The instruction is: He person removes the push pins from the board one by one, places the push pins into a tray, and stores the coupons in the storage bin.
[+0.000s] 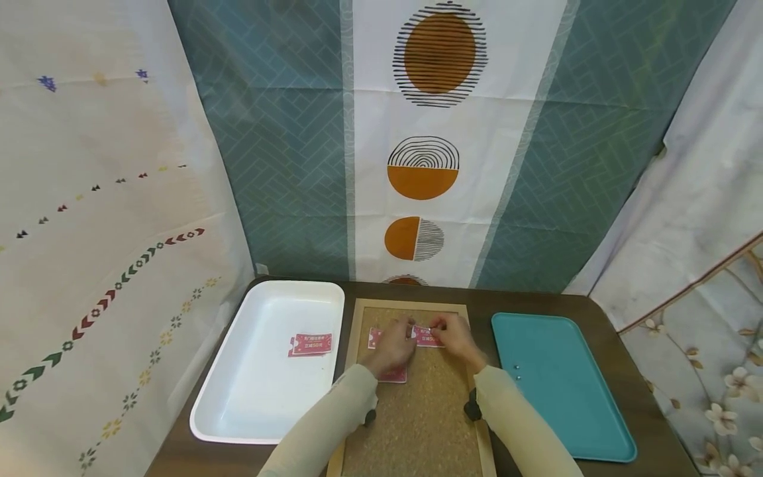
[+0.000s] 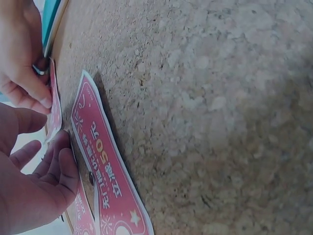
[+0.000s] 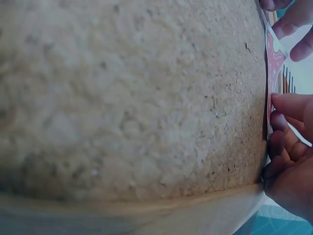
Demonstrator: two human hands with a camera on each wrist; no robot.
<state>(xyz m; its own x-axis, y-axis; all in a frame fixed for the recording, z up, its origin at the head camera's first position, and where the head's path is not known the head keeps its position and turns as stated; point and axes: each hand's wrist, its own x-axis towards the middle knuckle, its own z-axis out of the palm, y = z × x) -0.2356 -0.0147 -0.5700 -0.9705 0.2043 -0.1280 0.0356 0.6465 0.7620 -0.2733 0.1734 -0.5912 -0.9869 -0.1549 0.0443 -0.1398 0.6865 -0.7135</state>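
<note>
A red paper coupon lies across the upper part of a cork board. My right hand pinches its right end between thumb and fingers. At the coupon's left end is my left hand; in the left wrist view the left hand has its thumb and index finger apart, other fingertips against the board beside the paper. Two more coupons are on the board: one at upper left, partly hidden by the left hand, and a lower one whose edge lifts off the cork. A small dark pin head shows between them.
To the left stands a white tray with overlapping red coupons. A teal tray on the right holds small silver pieces. The board's wooden frame lies on a dark table, with a patterned curtain behind.
</note>
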